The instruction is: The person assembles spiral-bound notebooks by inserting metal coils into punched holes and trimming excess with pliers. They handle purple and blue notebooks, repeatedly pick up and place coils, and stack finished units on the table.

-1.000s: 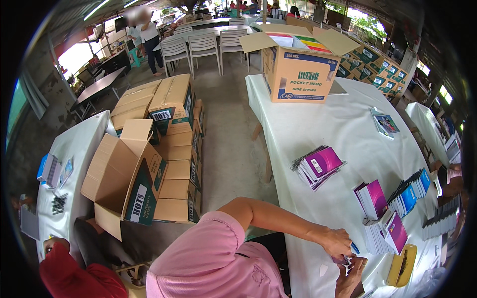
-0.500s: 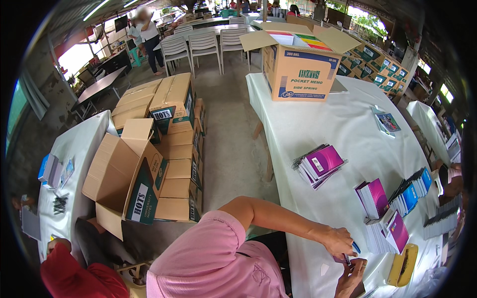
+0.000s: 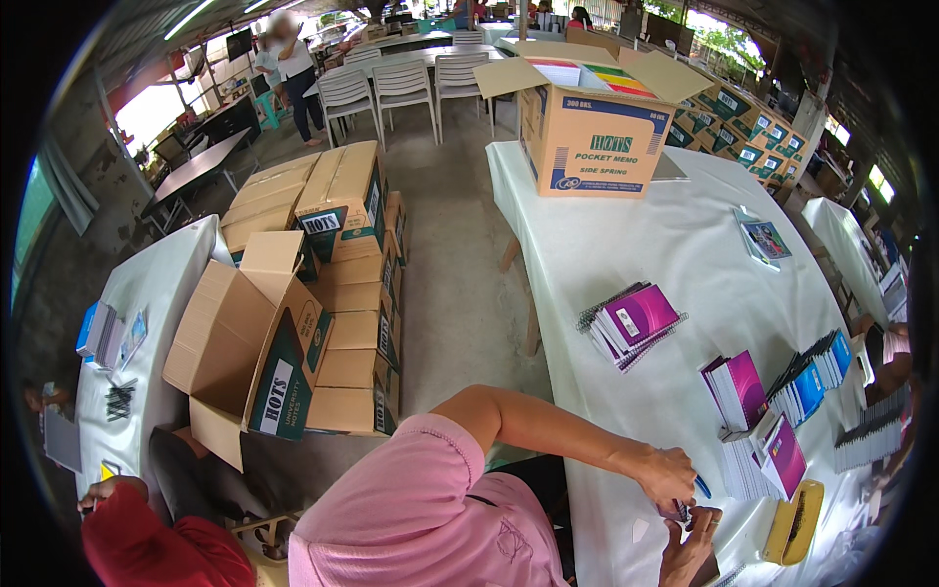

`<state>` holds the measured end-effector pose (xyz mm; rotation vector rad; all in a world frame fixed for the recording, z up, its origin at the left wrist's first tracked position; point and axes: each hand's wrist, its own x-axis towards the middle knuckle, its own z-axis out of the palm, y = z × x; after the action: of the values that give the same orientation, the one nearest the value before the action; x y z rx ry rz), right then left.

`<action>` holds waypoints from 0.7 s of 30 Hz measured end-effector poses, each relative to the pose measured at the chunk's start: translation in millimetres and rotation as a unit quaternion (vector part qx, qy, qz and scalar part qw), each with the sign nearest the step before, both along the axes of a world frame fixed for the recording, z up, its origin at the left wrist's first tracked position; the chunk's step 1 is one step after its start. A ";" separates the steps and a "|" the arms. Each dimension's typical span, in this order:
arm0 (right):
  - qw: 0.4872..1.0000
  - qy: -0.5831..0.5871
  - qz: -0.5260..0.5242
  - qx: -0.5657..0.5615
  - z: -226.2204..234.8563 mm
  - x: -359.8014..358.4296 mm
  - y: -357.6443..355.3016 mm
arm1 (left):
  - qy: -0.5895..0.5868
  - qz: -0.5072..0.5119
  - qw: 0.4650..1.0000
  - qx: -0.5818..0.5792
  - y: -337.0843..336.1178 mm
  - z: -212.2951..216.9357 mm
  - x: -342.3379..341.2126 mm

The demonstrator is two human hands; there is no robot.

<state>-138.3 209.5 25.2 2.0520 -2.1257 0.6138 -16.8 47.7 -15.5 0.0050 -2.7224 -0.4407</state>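
My left hand (image 3: 669,479) reaches across from the pink sleeve and is closed round a tool with a blue handle (image 3: 702,486); its working end is hidden. Just below it, my right hand (image 3: 691,544) is bent with fingers closed at a small spiral-bound notebook (image 3: 682,511), mostly covered by both hands. Beside them on the white-covered table (image 3: 606,470) stand purple spiral notebooks (image 3: 782,455) in a stack. A yellow tray-like holder (image 3: 793,523) lies to their right. Another pile of purple notebooks (image 3: 636,323) sits farther off.
Blue notebooks (image 3: 807,386) and a stack with dark spirals (image 3: 869,440) stand at the right. An open carton (image 3: 592,142) is on the table's far end. Left are stacked cartons (image 3: 342,284), an open empty carton (image 3: 230,342) and a person in a red sleeve (image 3: 156,538).
Both my hands stay close together at the same spot, with only slight finger movement. At the lower left, the red-sleeved person's hand has shifted a little.
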 end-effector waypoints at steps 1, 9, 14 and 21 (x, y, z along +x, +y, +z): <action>1.000 0.011 0.025 -0.005 0.0 -1.1 -1.7 | 0.001 0.002 1.000 -0.003 -0.8 -1.2 1.3; 0.981 -0.158 0.101 0.049 7.1 -12.5 0.1 | -0.038 -0.001 0.999 0.003 2.6 10.8 7.8; 0.986 -0.162 0.012 0.034 4.7 -101.8 13.2 | -0.106 -0.003 0.994 -0.002 0.3 3.5 4.3; 0.976 -0.103 0.080 0.172 -22.8 -162.7 41.8 | -0.109 -0.052 0.992 -0.025 -2.5 8.0 5.4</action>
<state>-301.0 251.3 2.3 2.4597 -2.3356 0.5280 -11.4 45.2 -7.5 -0.1101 -2.9574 -0.4235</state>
